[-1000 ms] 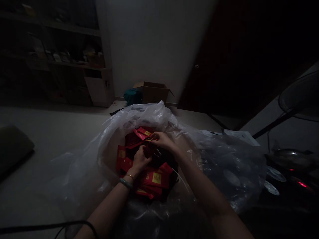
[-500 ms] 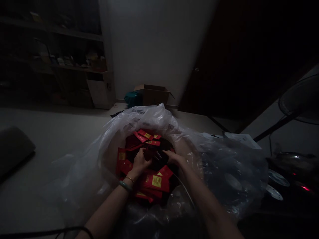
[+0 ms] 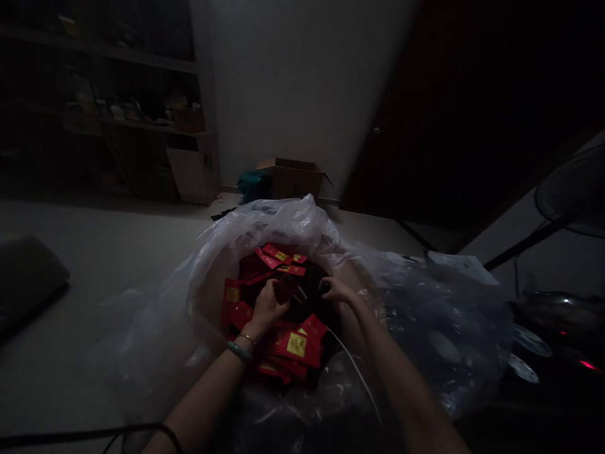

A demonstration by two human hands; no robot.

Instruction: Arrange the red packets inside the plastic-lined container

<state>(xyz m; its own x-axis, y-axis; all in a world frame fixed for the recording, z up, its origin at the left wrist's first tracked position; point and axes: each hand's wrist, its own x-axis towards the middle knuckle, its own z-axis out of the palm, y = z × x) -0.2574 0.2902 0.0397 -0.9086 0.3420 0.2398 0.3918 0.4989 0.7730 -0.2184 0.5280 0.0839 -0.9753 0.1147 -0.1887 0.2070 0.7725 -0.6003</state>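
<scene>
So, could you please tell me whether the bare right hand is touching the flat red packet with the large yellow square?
Apart: in the head view, a dark gap separates the bare right hand from the flat red packet.

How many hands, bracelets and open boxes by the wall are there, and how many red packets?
Hands: 2 (left hand, right hand)
Bracelets: 2
Open box: 1
Red packets: too overlapped to count
Total without packets: 5

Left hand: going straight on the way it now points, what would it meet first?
Past the dark red item at the left hand, probably the red packet; depth is unclear in this dimness, so it might pass above.
</scene>
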